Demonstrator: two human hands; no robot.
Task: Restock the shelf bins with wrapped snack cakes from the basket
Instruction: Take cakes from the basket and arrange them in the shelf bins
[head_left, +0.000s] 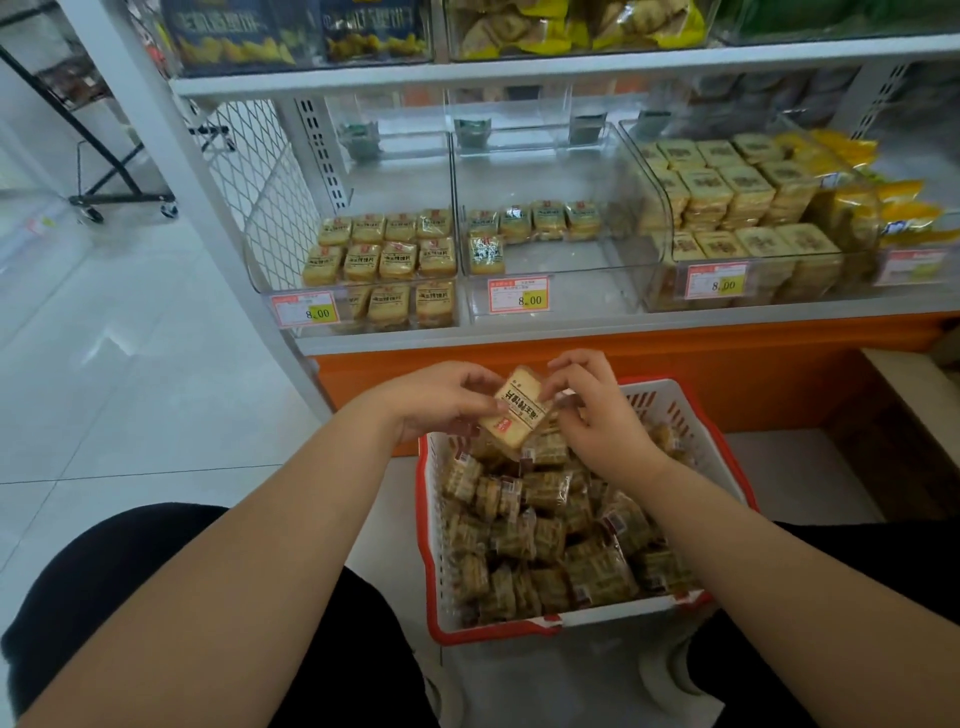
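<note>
Both hands' fingers (470, 395) pinch snack cake (517, 410), long axis tilted upper-right.

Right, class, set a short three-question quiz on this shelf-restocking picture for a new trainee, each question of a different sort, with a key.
1. True or false: both the left hand and the right hand hold the one pale wrapped snack cake.
2. Which clear plastic shelf bin holds the fewest cakes? A left bin B middle bin C right bin
3. Fill in: the white plastic basket has a ___ rim.

Key: 1 true; 2 B; 3 red.
</note>
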